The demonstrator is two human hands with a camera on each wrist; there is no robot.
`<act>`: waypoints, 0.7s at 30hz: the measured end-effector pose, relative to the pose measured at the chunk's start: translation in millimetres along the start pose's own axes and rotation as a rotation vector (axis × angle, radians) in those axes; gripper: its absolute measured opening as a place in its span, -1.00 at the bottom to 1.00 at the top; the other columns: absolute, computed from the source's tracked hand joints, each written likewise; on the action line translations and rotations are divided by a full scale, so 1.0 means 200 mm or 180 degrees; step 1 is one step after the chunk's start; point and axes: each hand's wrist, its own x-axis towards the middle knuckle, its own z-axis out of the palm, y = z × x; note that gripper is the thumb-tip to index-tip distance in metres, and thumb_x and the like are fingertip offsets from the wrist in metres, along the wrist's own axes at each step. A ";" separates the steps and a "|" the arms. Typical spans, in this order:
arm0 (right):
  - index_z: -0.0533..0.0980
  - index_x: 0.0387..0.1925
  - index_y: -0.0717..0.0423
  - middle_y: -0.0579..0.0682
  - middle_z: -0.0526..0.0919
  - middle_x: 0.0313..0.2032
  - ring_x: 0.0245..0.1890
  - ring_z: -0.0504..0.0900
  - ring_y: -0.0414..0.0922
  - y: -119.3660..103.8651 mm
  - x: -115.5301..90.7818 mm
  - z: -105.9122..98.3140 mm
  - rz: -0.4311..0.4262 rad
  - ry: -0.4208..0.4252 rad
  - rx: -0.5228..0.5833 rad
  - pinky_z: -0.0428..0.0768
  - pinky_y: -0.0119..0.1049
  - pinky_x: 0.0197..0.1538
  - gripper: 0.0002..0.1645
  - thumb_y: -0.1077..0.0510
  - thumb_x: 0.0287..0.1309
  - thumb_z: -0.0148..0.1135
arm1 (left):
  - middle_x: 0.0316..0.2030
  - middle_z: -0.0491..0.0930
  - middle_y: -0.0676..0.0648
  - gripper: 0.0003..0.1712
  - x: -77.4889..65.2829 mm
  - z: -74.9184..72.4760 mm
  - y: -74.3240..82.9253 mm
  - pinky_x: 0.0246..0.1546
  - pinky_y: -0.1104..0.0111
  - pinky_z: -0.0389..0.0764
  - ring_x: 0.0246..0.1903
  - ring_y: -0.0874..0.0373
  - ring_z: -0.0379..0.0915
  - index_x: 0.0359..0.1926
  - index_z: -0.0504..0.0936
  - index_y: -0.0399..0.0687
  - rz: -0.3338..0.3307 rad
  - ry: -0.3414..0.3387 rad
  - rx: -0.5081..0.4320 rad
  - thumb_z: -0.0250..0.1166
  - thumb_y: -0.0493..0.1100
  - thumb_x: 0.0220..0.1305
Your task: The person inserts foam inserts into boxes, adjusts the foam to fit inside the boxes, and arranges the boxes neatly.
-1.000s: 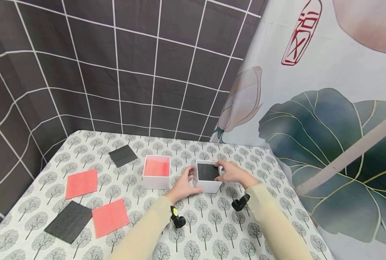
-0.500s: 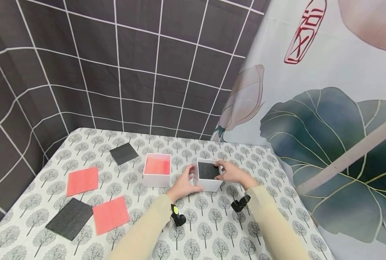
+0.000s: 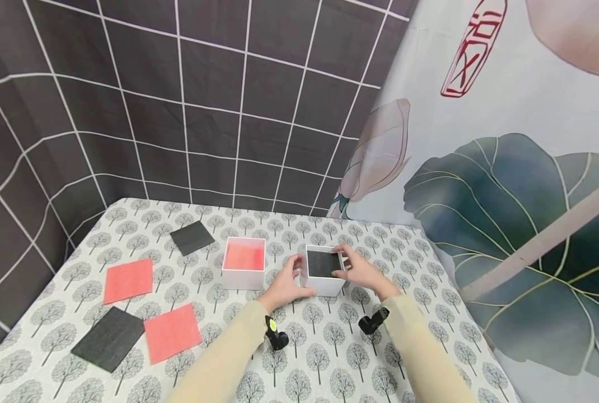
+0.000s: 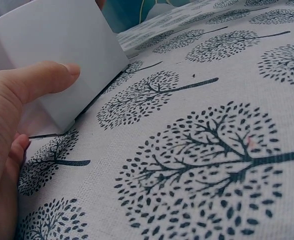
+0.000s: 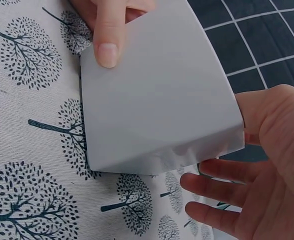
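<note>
In the head view, a white open-topped box [image 3: 323,287] stands before me with a black square sheet [image 3: 322,263] inside. My left hand [image 3: 285,286] holds the box at its near left corner, thumb lying along the front wall. Over the right rim, my right hand [image 3: 362,274] grips the wall, with its thumb inside. The right wrist view shows that thumb going behind the box [image 5: 152,115] rim while the other fingers [image 5: 222,190] stay outside. On the left, a second white box [image 3: 243,281] contains a red square sheet [image 3: 244,256].
On the tree-print tablecloth [image 3: 319,358] lie a small black sheet [image 3: 192,238], a larger black sheet [image 3: 109,338], and two red sheets, one farther back [image 3: 128,281] and one nearer [image 3: 172,333]. A dark gridded curtain [image 3: 204,129] hangs behind the table.
My right hand has shifted slightly right; its fingers, which lay on the black sheet inside the box, are now at the right rim. The left hand has stayed in place.
</note>
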 end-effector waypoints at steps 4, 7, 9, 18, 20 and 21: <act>0.26 0.13 0.26 0.25 0.46 -0.08 -0.15 0.53 0.10 -0.03 -0.02 0.00 0.0104 0.0098 0.0178 0.60 -0.12 -0.12 -0.31 0.22 -0.02 0.36 | 0.25 0.24 -0.23 0.20 0.01 0.00 0.01 0.22 0.22 0.32 0.19 -0.11 0.25 0.36 0.05 -0.14 -0.0014 0.0005 -0.0001 0.58 -0.10 -0.28; 0.22 0.16 0.25 0.27 0.45 -0.02 -0.14 0.51 0.09 -0.03 -0.03 0.01 0.0164 0.0198 0.0291 0.56 -0.08 -0.06 -0.27 0.15 0.02 0.36 | 0.25 0.23 -0.22 0.20 0.01 0.00 0.02 0.22 0.23 0.32 0.19 -0.11 0.25 0.37 0.05 -0.13 -0.0023 0.0008 0.0032 0.57 -0.07 -0.27; 0.18 0.20 0.24 0.29 0.43 0.03 -0.10 0.50 0.10 -0.02 -0.03 0.03 0.0184 0.0243 0.0373 0.52 -0.03 0.00 -0.24 0.11 0.05 0.33 | 0.25 0.23 -0.22 0.20 0.00 -0.01 0.01 0.22 0.23 0.32 0.19 -0.10 0.25 0.37 0.04 -0.13 -0.0017 0.0016 0.0071 0.57 -0.05 -0.25; -0.17 0.41 0.19 0.41 0.22 0.20 0.09 0.39 0.23 0.02 -0.08 0.09 0.0214 0.0323 0.0684 0.40 0.08 0.15 -0.07 0.10 0.23 0.16 | 0.33 0.09 -0.28 0.40 -0.03 -0.01 0.01 0.23 0.12 0.29 0.24 -0.12 0.16 0.44 -0.27 -0.08 0.0068 -0.0019 0.0120 0.56 -0.02 -0.21; -0.22 0.41 0.21 0.44 0.18 0.22 0.12 0.36 0.27 -0.01 -0.12 0.08 0.0217 0.0321 0.0775 0.36 0.11 0.18 -0.09 0.18 0.26 0.11 | 0.35 0.04 -0.29 0.45 -0.04 -0.01 0.02 0.22 0.09 0.30 0.23 -0.14 0.17 0.44 -0.32 -0.02 0.0025 -0.0029 0.0130 0.57 0.04 -0.26; -0.22 0.41 0.22 0.44 0.18 0.23 0.13 0.35 0.27 -0.03 -0.13 0.08 0.0226 0.0337 0.0802 0.35 0.11 0.19 -0.10 0.21 0.27 0.09 | 0.36 0.01 -0.28 0.47 -0.04 -0.01 0.03 0.22 0.07 0.29 0.23 -0.16 0.17 0.44 -0.33 0.01 0.0005 -0.0029 0.0140 0.57 0.06 -0.28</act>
